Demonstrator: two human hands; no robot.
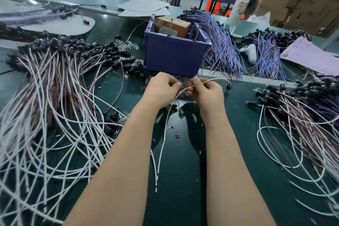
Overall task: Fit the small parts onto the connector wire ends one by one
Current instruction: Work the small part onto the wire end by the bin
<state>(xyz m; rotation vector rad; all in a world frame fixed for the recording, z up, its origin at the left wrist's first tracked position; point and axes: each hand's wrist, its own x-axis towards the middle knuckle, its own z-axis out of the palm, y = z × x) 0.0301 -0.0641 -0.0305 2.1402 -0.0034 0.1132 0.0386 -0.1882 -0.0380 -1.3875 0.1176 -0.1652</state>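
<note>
Pinching with thumb and forefinger, my left hand (161, 88) held the thin bare end of a wire (161, 145) over the middle of the mat (183, 198). Whether a part sat inside that pinch, I could not tell. My right hand (207, 91), just beside it at three o'clock, gripped the same wire with curled fingers, its fingertips almost touching the left's. From the right hand the wire arced on toward three o'clock and ended in a black cap (228, 87). Its white run dropped toward six o'clock between my forearms and lay on the mat.

At nine o'clock from the hands sprawled a pile of white wires (55, 106). Loose small parts (177, 136) lay scattered on the mat at six o'clock, near the hands. At twelve o'clock stood a blue bin (174, 55) holding a brown box (172, 25). At one o'clock blue wires (220, 49) lay heaped, with a white controller (250, 51) beside them. At three o'clock spread another pile of capped wires (302, 124).
</note>
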